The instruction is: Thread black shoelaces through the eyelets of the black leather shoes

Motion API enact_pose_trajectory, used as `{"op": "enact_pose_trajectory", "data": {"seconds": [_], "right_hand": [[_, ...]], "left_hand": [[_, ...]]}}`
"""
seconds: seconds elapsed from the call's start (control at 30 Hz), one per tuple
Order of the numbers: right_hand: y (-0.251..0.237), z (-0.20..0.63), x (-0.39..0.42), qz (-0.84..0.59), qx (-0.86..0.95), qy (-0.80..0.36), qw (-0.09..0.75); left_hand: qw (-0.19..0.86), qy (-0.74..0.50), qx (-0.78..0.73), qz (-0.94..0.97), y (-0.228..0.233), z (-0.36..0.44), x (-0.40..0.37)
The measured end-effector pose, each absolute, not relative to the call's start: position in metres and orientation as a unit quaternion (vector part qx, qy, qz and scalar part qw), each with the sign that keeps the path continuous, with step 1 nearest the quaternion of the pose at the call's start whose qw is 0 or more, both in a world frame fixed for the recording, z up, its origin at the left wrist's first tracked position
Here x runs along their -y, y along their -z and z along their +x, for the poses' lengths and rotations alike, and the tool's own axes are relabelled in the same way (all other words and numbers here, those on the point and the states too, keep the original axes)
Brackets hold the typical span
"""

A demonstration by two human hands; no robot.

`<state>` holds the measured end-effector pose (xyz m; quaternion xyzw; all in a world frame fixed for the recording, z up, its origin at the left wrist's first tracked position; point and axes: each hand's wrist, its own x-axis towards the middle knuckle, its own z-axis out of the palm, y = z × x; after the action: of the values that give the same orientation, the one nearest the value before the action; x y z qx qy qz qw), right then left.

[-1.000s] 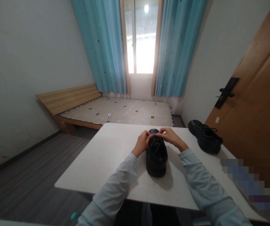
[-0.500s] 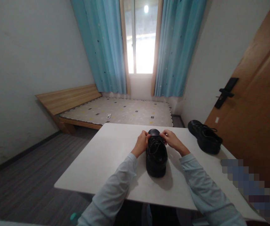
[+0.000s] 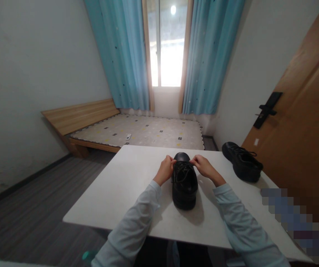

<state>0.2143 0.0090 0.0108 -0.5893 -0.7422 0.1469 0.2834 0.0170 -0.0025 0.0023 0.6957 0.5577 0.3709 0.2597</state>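
The shoe (image 3: 185, 194) is black all over, with a smooth, slightly shiny toe, a thick sole and dark laces (image 3: 185, 173) lying loosely over the tongue; it stands upright on the white desk (image 3: 111, 193), toe pointing to twelve o'clock, opening and heel towards six. The left hand (image 3: 165, 170) sits at its eleven o'clock and the right hand (image 3: 204, 167) at one, fingers of both pinched narrow on the laces just behind the toe; which strands they hold is too small to tell. The fingers hide the sides of that front row, and the pale sleeves (image 3: 133, 218) cross the desk's near edge at eight and four. A second shoe (image 3: 245, 163), black and laced too, rests at two o'clock, well apart, beside the wooden door (image 3: 301, 107). Past the far edge, towards eleven, lies a bed (image 3: 153, 128) with a small white object (image 3: 128, 137) on it; blue curtains (image 3: 126, 55) flank a bright window (image 3: 172, 59) at twelve. Something green (image 3: 87, 256) shows low at eight.
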Motion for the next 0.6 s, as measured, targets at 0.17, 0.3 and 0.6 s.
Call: {"op": "enact_pose_trajectory", "data": {"seconds": [0.17,0.3,0.6], "right_hand": [[-0.0114,0.2166,-0.0079,-0.595,0.738,-0.159,0.275],[-0.0120,0.2181,-0.0071,-0.597,0.735,-0.167,0.273],[-0.0096,0.2199,-0.0104,-0.590,0.729,-0.177,0.298]], "left_hand": [[0.253,-0.351,-0.564,0.703,-0.0002,0.0157,0.0020],[0.254,-0.362,-0.563,0.699,0.0021,0.0144,0.0013],[0.243,-0.377,-0.549,0.705,0.0063,0.0151,0.0012]]}}
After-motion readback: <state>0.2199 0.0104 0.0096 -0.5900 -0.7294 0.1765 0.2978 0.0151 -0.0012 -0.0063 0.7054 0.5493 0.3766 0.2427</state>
